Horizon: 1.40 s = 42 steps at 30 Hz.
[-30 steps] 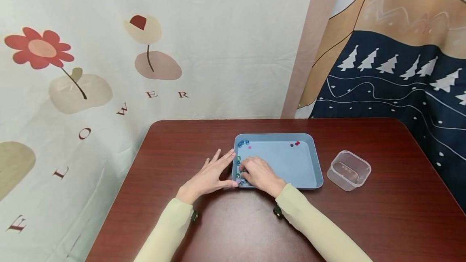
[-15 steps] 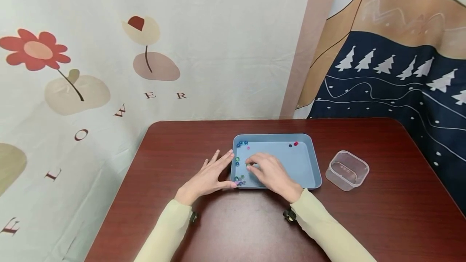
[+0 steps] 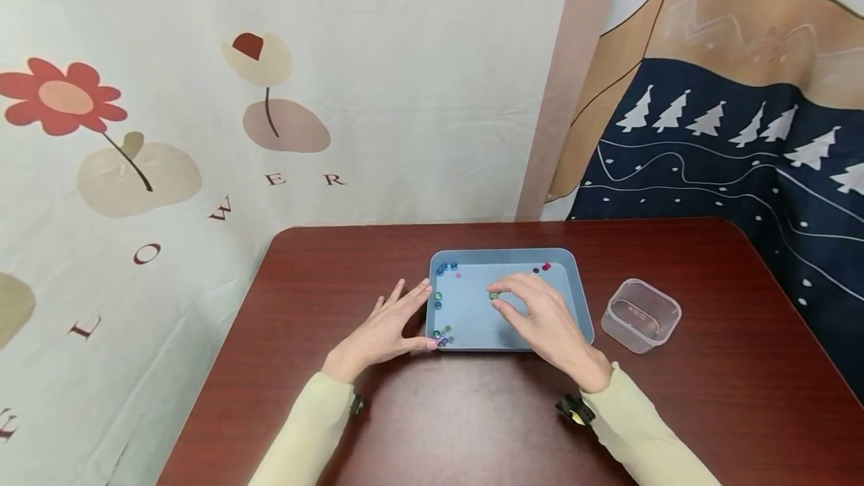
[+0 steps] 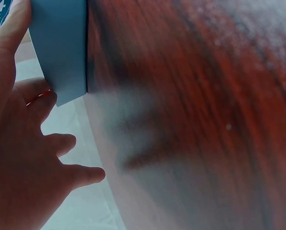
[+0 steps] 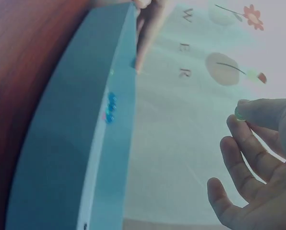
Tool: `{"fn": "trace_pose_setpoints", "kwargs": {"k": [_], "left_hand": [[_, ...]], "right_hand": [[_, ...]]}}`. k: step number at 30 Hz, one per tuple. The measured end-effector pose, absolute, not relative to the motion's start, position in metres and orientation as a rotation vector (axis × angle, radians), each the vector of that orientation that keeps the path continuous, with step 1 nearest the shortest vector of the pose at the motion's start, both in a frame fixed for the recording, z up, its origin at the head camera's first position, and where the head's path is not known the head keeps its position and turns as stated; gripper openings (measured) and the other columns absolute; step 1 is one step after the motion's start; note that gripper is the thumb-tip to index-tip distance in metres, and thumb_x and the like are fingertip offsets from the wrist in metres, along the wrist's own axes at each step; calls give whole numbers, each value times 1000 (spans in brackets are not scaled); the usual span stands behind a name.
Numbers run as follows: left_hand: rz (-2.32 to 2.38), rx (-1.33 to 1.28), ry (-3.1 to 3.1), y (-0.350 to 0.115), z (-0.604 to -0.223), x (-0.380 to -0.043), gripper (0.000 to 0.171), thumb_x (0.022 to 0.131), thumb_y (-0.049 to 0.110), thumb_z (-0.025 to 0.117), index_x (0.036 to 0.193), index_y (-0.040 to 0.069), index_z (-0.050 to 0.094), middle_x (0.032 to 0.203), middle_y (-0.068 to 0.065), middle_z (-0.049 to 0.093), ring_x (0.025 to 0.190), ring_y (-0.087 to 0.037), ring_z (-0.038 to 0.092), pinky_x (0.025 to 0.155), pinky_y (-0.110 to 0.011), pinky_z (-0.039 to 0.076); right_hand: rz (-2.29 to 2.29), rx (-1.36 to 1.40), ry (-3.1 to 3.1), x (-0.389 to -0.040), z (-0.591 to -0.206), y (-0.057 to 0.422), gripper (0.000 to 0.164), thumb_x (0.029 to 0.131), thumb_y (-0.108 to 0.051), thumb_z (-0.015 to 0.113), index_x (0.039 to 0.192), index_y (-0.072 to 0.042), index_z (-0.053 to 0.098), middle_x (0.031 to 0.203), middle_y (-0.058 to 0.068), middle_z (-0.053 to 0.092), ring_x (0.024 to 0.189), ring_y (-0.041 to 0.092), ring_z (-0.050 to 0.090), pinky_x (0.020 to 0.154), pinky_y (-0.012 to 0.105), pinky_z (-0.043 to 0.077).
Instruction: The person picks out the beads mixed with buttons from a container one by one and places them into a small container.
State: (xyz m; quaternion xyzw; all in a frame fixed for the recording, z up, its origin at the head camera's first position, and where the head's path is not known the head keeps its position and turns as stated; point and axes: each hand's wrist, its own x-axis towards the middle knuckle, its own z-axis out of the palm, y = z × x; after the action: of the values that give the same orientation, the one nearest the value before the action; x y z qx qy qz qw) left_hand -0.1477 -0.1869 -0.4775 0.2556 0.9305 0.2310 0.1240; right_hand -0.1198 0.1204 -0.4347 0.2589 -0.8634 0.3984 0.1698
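My right hand [image 3: 550, 325] pinches a small translucent green bead [image 3: 493, 295] between thumb and index finger, above the middle of the blue tray [image 3: 472, 321]. In the right wrist view the green bead [image 5: 239, 114] shows at the fingertips, the other fingers spread apart. My left hand [image 3: 383, 330] rests against the tray's left rim with its fingers extended. Blue beads [image 3: 454, 266] and a pink bead [image 3: 459, 276] lie in the far left corner. Several mixed beads [image 3: 436, 334] gather in the near left corner. Between them sit a green bead [image 3: 438, 296] and a blue bead [image 3: 438, 305].
Red beads [image 3: 546, 267] and a dark bead [image 3: 536, 271] lie at the tray's far right. A clear plastic container [image 3: 641, 317] stands right of the tray on the brown table [image 3: 715, 388]. Behind the table hangs a printed curtain [image 3: 405, 96].
My right hand has lifted from the beads at the tray's left side and moved right, carrying the green bead. The left hand has stayed at the rim.
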Motion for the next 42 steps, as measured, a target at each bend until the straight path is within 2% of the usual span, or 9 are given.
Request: {"fn": "trace_pose_setpoints", "kwargs": {"k": [3,7,11,16,24,27,30,34,42], "left_hand": [[677,748,2710,-187,-477,-147,100,90,58,75,166,17,25,173,8,15,158,-40,4,119,-72,10],[684,746,2708,-188,-478,-147,100,90,58,75,166,17,25,173,9,15,158,-39,4,119,-72,10],[679,744,2709,-188,-479,-148,100,90,58,75,166,17,25,172,10,14,159,-39,4,119,-71,9],[681,740,2706,-187,-478,-147,100,90,58,75,166,17,25,173,10,14,159,-38,4,119,-71,9],[670,740,2708,-186,-476,-147,100,90,58,75,166,17,25,173,7,14,159,-39,4,119,-72,10],[659,740,2715,-187,-476,-147,100,90,59,74,166,17,26,173,4,15,158,-40,4,119,-73,10],[642,733,2720,-190,-475,-146,100,90,60,74,166,18,25,174,2,13,159,-39,3,119,-72,10],[641,727,2717,-191,-472,-144,99,93,61,69,167,16,21,174,0,8,159,-37,3,120,-70,10],[629,773,2770,-179,-472,-149,99,98,67,55,167,9,13,174,-7,7,159,-33,9,123,-63,14]], "right_hand": [[1125,702,-2419,-116,-430,132,27,88,-8,83,114,-17,78,113,-4,73,112,17,66,103,42,50],[1118,649,-2385,-110,-425,149,31,86,-5,84,113,-16,79,114,-4,74,114,18,65,110,25,42],[1093,585,-2383,-104,-420,167,35,84,-1,85,115,-16,79,114,-4,74,112,17,64,93,8,43],[1006,500,-2374,-94,-416,194,38,82,1,86,116,-14,79,112,-1,74,101,11,61,68,10,44],[922,347,-2434,-80,-421,241,42,81,3,85,119,-11,77,111,3,73,101,13,58,82,2,40],[864,307,-2448,-77,-427,256,41,80,2,85,119,-8,76,111,9,74,105,21,59,85,6,38],[800,288,-2460,-76,-434,267,40,79,3,85,117,-5,76,109,15,74,103,28,59,81,21,40],[713,299,-2462,-77,-441,277,38,77,4,85,113,-3,77,105,17,74,94,28,58,75,38,38],[626,307,-2499,-79,-452,294,38,74,2,87,109,-5,77,100,19,74,91,33,58,79,54,39]]}}
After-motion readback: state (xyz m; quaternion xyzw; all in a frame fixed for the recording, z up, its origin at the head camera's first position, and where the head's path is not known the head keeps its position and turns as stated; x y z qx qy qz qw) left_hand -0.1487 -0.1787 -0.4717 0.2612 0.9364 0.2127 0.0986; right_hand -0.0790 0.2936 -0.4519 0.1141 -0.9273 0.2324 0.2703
